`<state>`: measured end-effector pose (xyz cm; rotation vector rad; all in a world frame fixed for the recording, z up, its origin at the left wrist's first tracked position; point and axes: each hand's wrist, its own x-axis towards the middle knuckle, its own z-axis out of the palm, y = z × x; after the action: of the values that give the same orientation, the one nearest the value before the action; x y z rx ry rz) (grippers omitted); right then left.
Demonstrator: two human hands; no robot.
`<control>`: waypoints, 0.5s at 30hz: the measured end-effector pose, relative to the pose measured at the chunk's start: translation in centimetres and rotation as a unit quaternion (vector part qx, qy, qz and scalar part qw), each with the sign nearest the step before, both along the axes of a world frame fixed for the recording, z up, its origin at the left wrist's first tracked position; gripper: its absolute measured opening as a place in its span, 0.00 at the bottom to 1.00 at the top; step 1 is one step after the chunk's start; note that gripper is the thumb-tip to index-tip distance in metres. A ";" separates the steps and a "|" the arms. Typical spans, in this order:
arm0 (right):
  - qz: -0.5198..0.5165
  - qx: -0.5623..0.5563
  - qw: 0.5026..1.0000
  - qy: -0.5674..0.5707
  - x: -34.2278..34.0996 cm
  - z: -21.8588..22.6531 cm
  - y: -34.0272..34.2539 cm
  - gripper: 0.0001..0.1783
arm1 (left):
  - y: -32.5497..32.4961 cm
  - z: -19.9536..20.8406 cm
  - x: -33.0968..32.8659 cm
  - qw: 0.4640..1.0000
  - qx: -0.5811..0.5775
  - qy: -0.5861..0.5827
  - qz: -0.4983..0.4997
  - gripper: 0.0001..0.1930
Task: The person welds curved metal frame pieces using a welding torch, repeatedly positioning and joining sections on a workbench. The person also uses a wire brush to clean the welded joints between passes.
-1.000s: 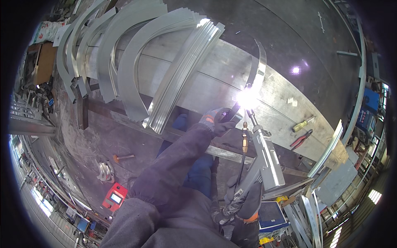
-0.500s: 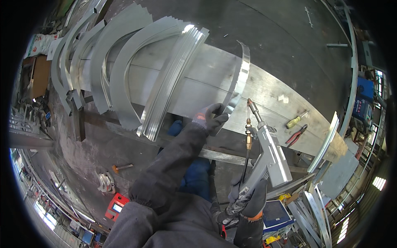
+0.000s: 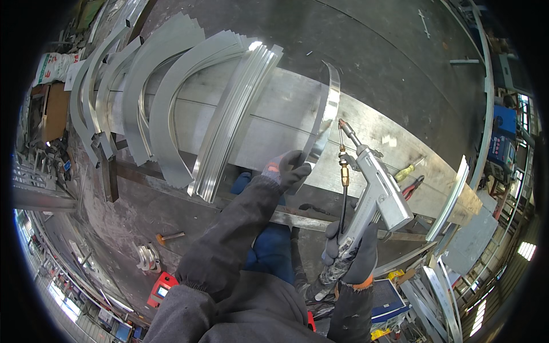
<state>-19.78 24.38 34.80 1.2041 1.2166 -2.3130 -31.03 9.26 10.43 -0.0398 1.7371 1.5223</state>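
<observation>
My gloved left hand (image 3: 286, 170) is closed on the near end of a thin, shiny curved metal strip (image 3: 327, 114), which stands on edge across the metal-topped bench (image 3: 274, 123). In my gloved right hand (image 3: 361, 251) is a grey handheld welding gun (image 3: 374, 188), gripped by its handle. A brass wire-feed fitting (image 3: 344, 171) with a black hose runs along its side. The gun's nozzle points away from me, close to the strip's right side; whether the two touch I cannot tell. Left of the strip lies a bundle of long bright metal strips (image 3: 237, 123).
Curved grey sheet pieces (image 3: 171, 108) lie stacked at the bench's left. At the right are a yellow-handled screwdriver (image 3: 405, 172), red-handled pliers (image 3: 413, 187) and several upright strips (image 3: 449, 197). On the floor are a hammer (image 3: 170, 237) and a red box (image 3: 162, 288).
My right hand has lifted the welding gun forward, its nozzle now nearer the strip's middle. My left hand keeps hold of the strip and has shifted slightly left. The whole view has moved a little.
</observation>
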 end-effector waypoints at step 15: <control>-0.010 0.014 0.999 -0.045 -0.9 0.2 -0.4 0.46 | 0.1 0.9 -0.1 0.998 0.018 -0.054 0.030 0.28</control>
<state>-20.65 24.01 35.01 1.3196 1.2153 -2.2364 -31.09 9.33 11.36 -0.1540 1.6358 1.5662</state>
